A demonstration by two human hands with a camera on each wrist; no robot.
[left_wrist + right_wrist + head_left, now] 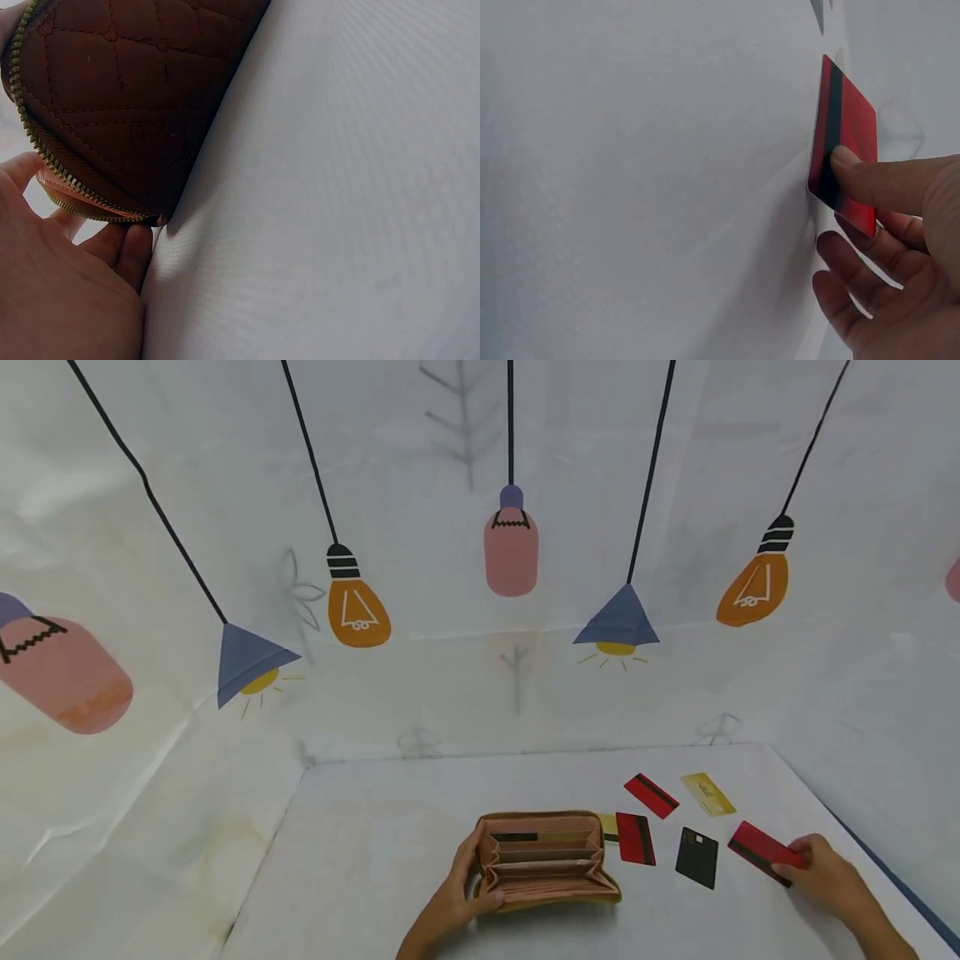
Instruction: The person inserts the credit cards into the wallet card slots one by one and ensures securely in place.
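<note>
Wallet (551, 855): quilted brown cover, gold-toothed zip (25, 116), pleated pinkish slots; stands open on white table (360, 843). Left hand (456, 895) grips its left end. Well right of it, right hand (825, 872) pinches rectangular red card (759, 850), dark-striped; more cards (696, 860) lie between. Behind it, creased white wall (450, 693), lamp pictures (511, 556).

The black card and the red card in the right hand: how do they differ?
The black card shows a small chip; the red card shows a dark stripe. The black card lies on the table; the red card is pinched in the right hand. Both are rectangular.
</note>
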